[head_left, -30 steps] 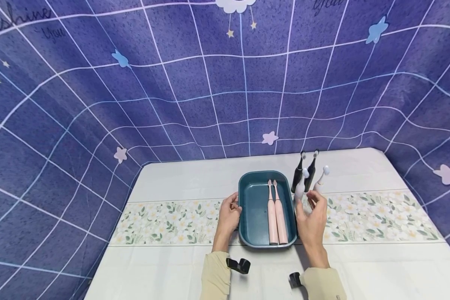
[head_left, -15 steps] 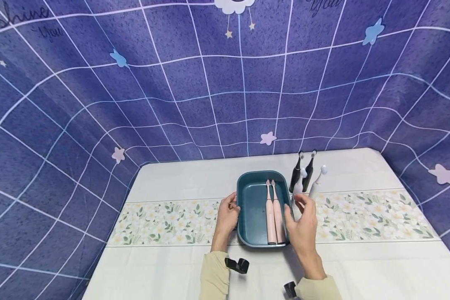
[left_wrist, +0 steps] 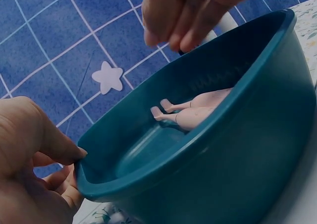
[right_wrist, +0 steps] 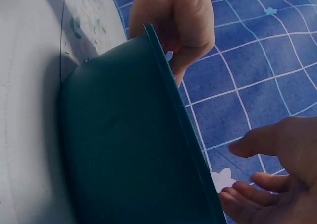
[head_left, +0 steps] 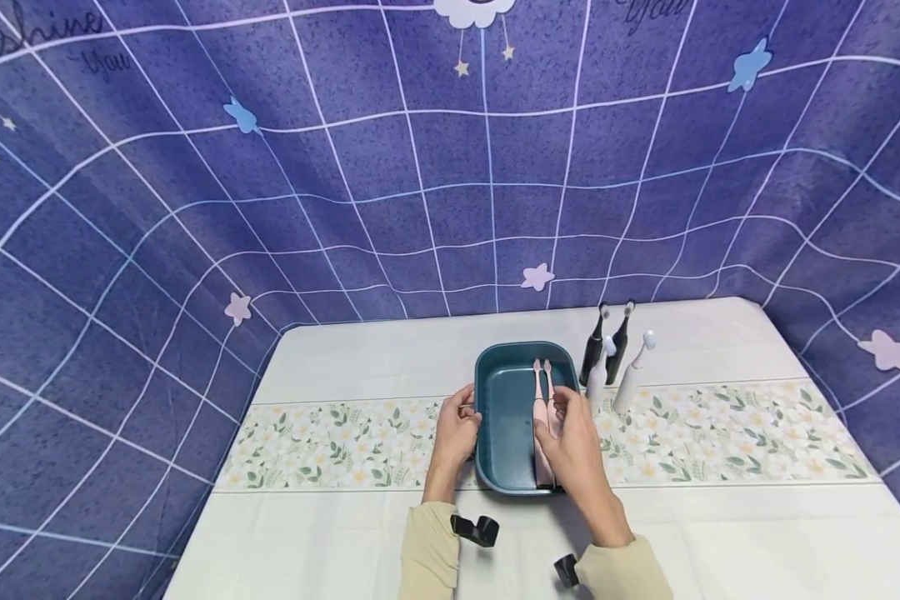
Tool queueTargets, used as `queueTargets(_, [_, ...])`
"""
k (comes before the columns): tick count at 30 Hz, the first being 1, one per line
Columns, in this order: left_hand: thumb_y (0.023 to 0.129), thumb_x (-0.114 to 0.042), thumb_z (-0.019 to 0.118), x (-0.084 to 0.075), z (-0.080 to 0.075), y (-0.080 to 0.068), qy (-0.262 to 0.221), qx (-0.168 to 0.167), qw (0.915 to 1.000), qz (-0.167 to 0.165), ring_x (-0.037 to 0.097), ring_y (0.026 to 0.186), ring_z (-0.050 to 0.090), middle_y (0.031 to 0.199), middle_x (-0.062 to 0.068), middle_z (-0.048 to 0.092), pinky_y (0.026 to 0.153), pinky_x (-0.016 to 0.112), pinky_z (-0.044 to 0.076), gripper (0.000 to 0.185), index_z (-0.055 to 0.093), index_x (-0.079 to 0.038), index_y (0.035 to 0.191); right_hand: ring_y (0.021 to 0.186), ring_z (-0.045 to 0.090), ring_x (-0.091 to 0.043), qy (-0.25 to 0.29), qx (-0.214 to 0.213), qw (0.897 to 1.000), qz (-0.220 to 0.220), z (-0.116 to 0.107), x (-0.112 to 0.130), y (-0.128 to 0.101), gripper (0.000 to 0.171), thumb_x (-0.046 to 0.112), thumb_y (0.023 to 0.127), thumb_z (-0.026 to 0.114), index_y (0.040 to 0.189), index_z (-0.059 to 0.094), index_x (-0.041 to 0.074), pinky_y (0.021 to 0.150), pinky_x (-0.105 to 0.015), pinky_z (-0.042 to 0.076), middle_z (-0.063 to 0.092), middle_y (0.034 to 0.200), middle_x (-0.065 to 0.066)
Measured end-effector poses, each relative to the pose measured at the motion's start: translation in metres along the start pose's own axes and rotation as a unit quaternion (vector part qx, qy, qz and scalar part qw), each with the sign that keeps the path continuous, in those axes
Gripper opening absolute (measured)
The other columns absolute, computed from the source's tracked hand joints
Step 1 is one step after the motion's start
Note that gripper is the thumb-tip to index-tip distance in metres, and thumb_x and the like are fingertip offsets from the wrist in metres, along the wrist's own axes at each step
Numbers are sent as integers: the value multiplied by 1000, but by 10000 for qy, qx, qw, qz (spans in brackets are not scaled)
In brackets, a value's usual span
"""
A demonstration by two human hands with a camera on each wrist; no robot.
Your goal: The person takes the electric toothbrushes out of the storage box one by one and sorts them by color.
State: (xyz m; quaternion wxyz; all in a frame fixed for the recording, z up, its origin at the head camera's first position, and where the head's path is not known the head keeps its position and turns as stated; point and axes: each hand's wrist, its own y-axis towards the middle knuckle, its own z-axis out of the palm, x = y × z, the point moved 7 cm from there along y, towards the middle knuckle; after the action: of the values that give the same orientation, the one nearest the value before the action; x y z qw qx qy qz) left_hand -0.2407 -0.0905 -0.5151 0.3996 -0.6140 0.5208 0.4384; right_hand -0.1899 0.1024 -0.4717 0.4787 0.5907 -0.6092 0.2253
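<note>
A teal tray [head_left: 506, 404] sits on the table's floral band with two pink electric toothbrushes [head_left: 538, 382] lying side by side in it. My left hand [head_left: 457, 429] grips the tray's left rim, thumb hooked over the edge [left_wrist: 49, 142] and fingers outside. My right hand [head_left: 572, 429] hovers over the right half of the tray just above the pink toothbrushes [left_wrist: 193, 112], fingers relaxed and holding nothing [left_wrist: 181, 18]. The right wrist view shows the tray's outer wall [right_wrist: 124, 149], the left hand [right_wrist: 173, 21] on the far rim and the right hand's empty palm [right_wrist: 272, 172].
Right of the tray stand two black toothbrushes [head_left: 596, 346] and two white ones [head_left: 630, 375], upright and close together. A white cloth with a floral strip [head_left: 330, 442] covers the table. A purple grid backdrop [head_left: 420, 167] closes off the back and sides.
My right hand has moved left from beside the standing white toothbrushes to above the pink ones in the tray. My left hand has stayed on the rim.
</note>
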Motion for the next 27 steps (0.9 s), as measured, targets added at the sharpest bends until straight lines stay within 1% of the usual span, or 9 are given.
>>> queueTargets(5, [82,9,51,-1,0,1,45,8,10000,55,17,88,49,114,17,54,77,25,40,51,54,0,132,109,54,-34,-390,544,9966,485,10,-10,2,60,2,76,68,130,45,-7,96,-46,43,54,119,-22])
queueTargets(11, [82,9,52,-1,0,1,38,13,10000,38,16,86,49,112,16,54,76,24,39,51,55,-1,132,108,53,-37,-930,1109,9869,718,22,-17,3,65,5,76,69,132,42,-11,94,-50,42,53,119,-27])
queueTargets(14, [82,8,52,-1,0,1,20,4,10000,-5,16,87,49,113,15,54,76,23,40,51,55,-2,132,107,55,-37,-1095,1345,9816,797,26,-20,4,65,7,76,70,132,42,-11,93,-50,43,55,117,-26])
queueTargets(18, [82,8,51,0,0,2,35,-11,10000,-11,16,88,50,114,15,55,76,22,41,51,55,-2,132,106,57,-37,-1236,1524,9771,828,31,-21,4,63,8,76,70,131,45,-9,92,-50,44,56,118,-25])
queueTargets(22, [82,8,52,-1,0,1,46,-29,10000,-13,17,89,51,114,15,55,76,22,41,51,55,-1,131,104,58,-37,-1230,1563,9769,784,34,-22,6,58,8,76,70,127,47,-8,91,-50,45,57,118,-25])
queueTargets(24, [82,8,52,-1,0,1,36,-29,10000,-25,16,89,50,113,15,54,76,21,40,51,55,-2,132,102,59,-36,-1222,1573,9770,758,35,-22,6,57,8,76,70,126,48,-7,90,-49,46,58,116,-24])
queueTargets(27, [82,9,52,-1,0,0,-13,-22,10000,-10,17,87,50,113,15,54,74,21,41,50,55,0,131,95,60,-33,-1243,1605,9767,702,37,-23,6,56,8,76,71,125,49,-7,84,-48,47,59,109,-20])
